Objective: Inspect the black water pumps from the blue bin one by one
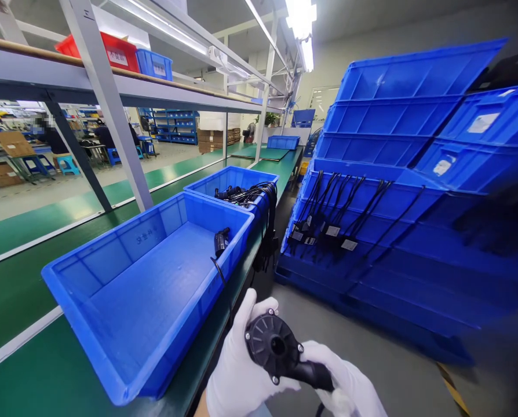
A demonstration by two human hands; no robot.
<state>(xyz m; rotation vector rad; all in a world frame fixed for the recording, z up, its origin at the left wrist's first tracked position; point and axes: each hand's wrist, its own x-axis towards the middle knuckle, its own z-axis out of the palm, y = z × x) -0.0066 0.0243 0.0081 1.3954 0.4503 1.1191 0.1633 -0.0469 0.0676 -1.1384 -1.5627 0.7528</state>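
A black pump with a round, ribbed housing and a centre hole is held low in front of me. My left hand, in a white glove, wraps around the housing from the left. My right hand, also gloved, grips its side pipe. To the left stands a large blue bin; one similar black pump lies at its far right corner, a cable hanging over the rim. Beyond it, a second blue bin holds several black pumps, with cables draped over its side.
Tall stacks of blue crates stand on the right, black cables with labels hanging down their side. The bins rest on a green bench. A metal post and shelf rise at left. People sit in the background.
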